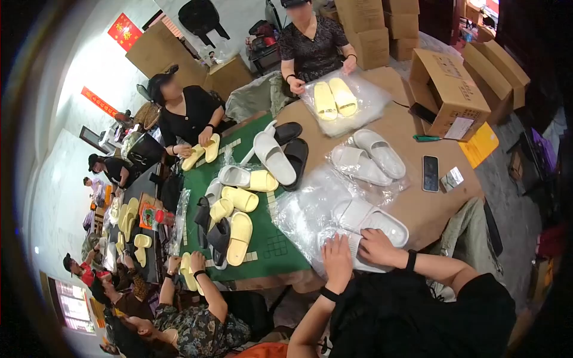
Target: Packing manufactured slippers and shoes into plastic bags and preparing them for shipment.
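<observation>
My left hand (338,258) and my right hand (378,246) press down on a clear plastic bag (310,209) that holds a pair of white slide sandals (371,219) at the near edge of the brown table (418,209). Both hands lie flat with fingers spread on the bag's near end. I cannot tell if the fingers pinch the plastic. Another bagged white pair (368,157) lies further out on the table.
Loose yellow, white and black sandals (241,206) lie on a green mat (271,244) to my left. A person opposite bags a yellow pair (335,98). Other people sit along the left. A phone (430,173), a green pen (427,138) and an open carton (449,92) are at right.
</observation>
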The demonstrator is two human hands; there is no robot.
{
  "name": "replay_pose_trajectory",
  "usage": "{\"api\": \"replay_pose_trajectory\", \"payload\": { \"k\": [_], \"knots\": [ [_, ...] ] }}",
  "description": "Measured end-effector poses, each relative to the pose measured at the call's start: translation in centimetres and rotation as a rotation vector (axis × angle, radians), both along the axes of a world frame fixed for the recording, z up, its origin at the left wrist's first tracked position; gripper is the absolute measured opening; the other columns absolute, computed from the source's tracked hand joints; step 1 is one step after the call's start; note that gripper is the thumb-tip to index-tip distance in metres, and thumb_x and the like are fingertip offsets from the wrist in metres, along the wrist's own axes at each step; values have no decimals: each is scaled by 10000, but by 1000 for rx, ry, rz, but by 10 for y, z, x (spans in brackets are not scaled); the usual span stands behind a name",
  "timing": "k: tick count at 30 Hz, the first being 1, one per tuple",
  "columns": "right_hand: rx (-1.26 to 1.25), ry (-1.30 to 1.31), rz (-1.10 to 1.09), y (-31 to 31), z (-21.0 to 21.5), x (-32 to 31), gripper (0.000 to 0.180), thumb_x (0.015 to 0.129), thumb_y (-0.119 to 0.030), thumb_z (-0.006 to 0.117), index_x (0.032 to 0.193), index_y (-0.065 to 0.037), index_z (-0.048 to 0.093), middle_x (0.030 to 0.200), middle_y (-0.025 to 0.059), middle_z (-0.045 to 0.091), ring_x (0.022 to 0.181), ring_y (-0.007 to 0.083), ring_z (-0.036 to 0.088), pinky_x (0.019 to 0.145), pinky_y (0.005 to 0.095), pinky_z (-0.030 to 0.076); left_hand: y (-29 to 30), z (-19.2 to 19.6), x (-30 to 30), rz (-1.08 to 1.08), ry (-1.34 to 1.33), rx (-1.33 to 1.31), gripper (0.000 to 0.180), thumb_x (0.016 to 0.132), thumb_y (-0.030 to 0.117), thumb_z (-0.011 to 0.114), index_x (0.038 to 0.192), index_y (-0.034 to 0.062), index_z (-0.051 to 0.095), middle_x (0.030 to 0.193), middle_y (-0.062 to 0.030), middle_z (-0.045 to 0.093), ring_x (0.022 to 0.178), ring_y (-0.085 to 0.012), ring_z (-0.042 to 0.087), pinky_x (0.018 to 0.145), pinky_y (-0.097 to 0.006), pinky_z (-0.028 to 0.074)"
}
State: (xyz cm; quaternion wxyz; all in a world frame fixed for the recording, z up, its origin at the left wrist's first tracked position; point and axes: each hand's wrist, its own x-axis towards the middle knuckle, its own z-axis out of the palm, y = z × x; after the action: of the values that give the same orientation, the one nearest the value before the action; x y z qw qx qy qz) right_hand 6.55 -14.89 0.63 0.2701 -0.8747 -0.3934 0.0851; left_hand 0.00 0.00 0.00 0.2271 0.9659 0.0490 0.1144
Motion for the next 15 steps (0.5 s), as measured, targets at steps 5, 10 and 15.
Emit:
{"api": "replay_pose_trajectory", "payload": {
  "k": [5, 10, 15],
  "knots": [
    [156, -245, -79, 28, -7, 5, 197, 628, -169, 614, 760, -32, 563, 922, 147, 512, 901, 299, 475, 739, 405, 382, -10, 35, -12, -56, -76, 110, 332, 803, 113, 509, 1134, 118, 539, 1174, -139, 499, 1092, -376, 438, 939, -520, 290],
    [194, -318, -140, 76, -17, 30, 198, 657, -206, 569, 765, -40, 567, 949, 145, 515, 898, 311, 477, 733, 414, 383, -8, 52, -20, -119, -114, -224, 286, 827, 71, 504, 1106, 77, 565, 1157, -171, 520, 1038, -359, 501, 882, -376, 401],
    [175, -266, -150, 112, 5, 50, 224, 671, -186, 551, 835, -39, 588, 1025, 140, 522, 946, 295, 477, 757, 419, 390, -9, 94, -18, -90, -89, -593, 245, 853, 104, 506, 1078, 31, 570, 1073, -180, 571, 988, -287, 559, 835, -329, 428]
  ]
}}
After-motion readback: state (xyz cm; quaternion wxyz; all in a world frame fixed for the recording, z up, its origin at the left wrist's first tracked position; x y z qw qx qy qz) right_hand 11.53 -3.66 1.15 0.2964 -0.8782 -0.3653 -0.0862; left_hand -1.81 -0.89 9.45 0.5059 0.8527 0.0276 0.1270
